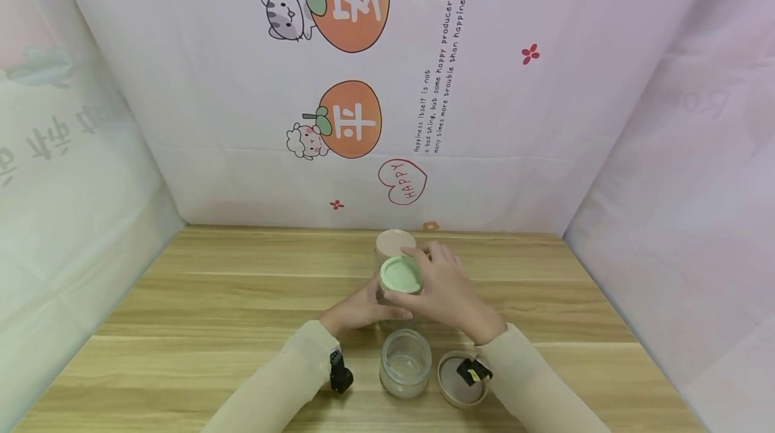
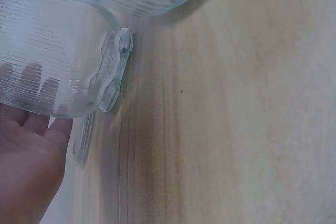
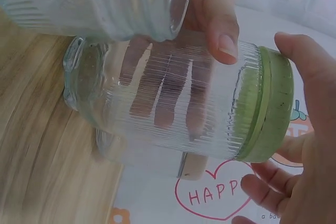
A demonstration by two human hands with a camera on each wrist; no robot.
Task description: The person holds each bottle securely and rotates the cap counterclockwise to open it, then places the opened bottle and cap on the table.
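Observation:
A clear ribbed glass jar [image 3: 157,98] with a green lid [image 1: 401,275] stands on the table between both hands. My left hand [image 1: 361,310] wraps round the jar's side, its fingers showing through the glass in the right wrist view. With thumb and fingers my right hand [image 1: 447,288] grips the rim of the green lid, which sits on the jar's mouth. Nearer to me, an open glass jar [image 1: 406,366] stands without a lid. Beside it a beige lid [image 1: 451,386] lies with its inner side up, partly hidden by the right wrist's camera.
Just behind the green-lidded jar is another jar with a pale pink lid [image 1: 395,243]. The wood-grain table [image 1: 260,278] meets a printed white cloth [image 1: 242,184] at the back, and more cloth hangs on both sides.

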